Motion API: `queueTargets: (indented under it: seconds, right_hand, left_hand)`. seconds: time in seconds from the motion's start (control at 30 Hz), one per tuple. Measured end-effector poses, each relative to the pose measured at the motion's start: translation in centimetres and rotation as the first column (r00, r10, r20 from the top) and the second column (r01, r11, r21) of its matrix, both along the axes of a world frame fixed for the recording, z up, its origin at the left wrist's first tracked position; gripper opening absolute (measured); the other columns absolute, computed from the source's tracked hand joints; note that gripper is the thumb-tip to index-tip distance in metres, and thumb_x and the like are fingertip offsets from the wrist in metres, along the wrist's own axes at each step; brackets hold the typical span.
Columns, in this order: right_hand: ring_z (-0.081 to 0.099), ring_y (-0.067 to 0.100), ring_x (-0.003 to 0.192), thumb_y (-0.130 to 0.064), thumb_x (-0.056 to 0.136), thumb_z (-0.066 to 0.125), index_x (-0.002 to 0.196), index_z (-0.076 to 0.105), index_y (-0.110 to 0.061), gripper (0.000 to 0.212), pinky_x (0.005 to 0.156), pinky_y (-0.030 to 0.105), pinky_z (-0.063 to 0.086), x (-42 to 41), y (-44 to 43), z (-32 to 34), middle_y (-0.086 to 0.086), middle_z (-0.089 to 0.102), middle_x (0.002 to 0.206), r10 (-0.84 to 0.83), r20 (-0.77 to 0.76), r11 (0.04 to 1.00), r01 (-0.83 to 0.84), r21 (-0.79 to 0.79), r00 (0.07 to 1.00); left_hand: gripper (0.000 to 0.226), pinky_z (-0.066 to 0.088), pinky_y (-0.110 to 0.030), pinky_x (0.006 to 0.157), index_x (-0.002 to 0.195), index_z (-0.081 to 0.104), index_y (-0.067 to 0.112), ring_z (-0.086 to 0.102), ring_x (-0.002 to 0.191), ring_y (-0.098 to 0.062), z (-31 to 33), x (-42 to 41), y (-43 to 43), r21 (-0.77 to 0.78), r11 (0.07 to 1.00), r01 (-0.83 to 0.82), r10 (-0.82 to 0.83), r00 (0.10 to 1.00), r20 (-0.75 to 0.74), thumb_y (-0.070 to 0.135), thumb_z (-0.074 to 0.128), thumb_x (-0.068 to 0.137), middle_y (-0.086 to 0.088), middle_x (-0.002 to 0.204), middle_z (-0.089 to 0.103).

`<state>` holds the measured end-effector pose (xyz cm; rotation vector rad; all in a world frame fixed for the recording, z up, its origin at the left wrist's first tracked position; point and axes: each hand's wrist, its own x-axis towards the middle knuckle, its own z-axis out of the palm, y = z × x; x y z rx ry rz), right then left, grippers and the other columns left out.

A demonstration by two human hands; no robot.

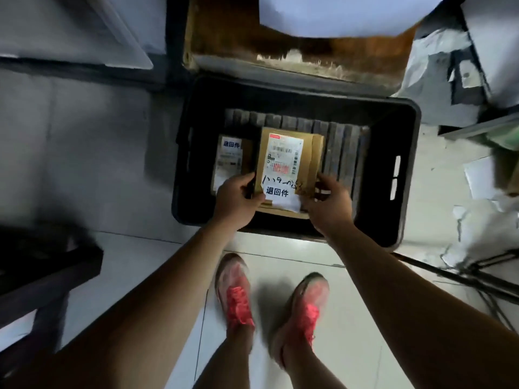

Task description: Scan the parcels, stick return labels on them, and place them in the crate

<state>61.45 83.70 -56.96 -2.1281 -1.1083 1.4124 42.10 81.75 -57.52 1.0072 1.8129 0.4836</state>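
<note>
Here the left hand (237,199) and right hand (328,203) grip the labelled parcel (289,164) over the crate (404,175).

Left hand (237,199) and right hand (328,206) around a labelled parcel (312,153), seemingly inside the black crate (410,153).

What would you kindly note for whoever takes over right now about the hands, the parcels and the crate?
Left hand and right hand: each grips a near corner of the brown parcel, low over the black crate.
Done: its return label is on; a second labelled parcel lies in the crate, to its left.
Left: set this parcel down and let go.
</note>
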Motion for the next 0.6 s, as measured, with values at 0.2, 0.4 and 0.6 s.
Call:
queueTargets:
  seconds: [0.2, 0.4, 0.6]
  right_hand:
    - [0.072, 0.014, 0.091, -0.006, 0.077, 0.079, 0.094, 0.070, -0.045, 0.043, 0.079, 0.047, 0.064, -0.3, 1.4, -9.3, -0.018, 0.072, 0.091, 0.111, 0.020, 0.994, -0.111, -0.001, 0.994]
    - [0.067, 0.019, 0.109, -0.010, 0.077, 0.085, 0.133, 0.060, -0.021, 0.063, 0.089, 0.034, 0.059, -0.1, 0.7, -14.7, -0.004, 0.069, 0.120, 0.109, 0.035, 0.992, -0.106, -0.068, 0.993]
    - [0.067, 0.020, 0.105, -0.021, 0.074, 0.090, 0.131, 0.063, -0.017, 0.064, 0.087, 0.031, 0.056, 0.0, 0.7, -14.4, 0.003, 0.072, 0.118, 0.179, 0.141, 0.982, -0.169, -0.083, 0.974]
  left_hand:
    - [0.058, 0.043, 0.002, 0.085, 0.133, 0.066, 0.020, 0.062, 0.113, -0.010, -8.6, 0.1, 0.7, 0.042, 0.997, 0.059, -0.052, 0.989, -0.137, 0.004, 0.083, 0.080, -0.001, 0.126, 0.071]
    - [0.049, 0.045, 0.001, 0.083, 0.118, 0.075, 0.020, 0.067, 0.104, -0.008, -13.0, 0.5, 0.5, 0.045, 0.997, 0.055, -0.045, 0.978, -0.204, 0.000, 0.085, 0.075, 0.002, 0.113, 0.076]
    - [0.037, 0.052, -0.020, 0.084, 0.113, 0.076, 0.015, 0.071, 0.099, -0.018, -12.6, 0.6, 0.9, 0.017, 0.993, 0.116, -0.106, 0.948, -0.300, 0.005, 0.083, 0.078, -0.003, 0.108, 0.076]
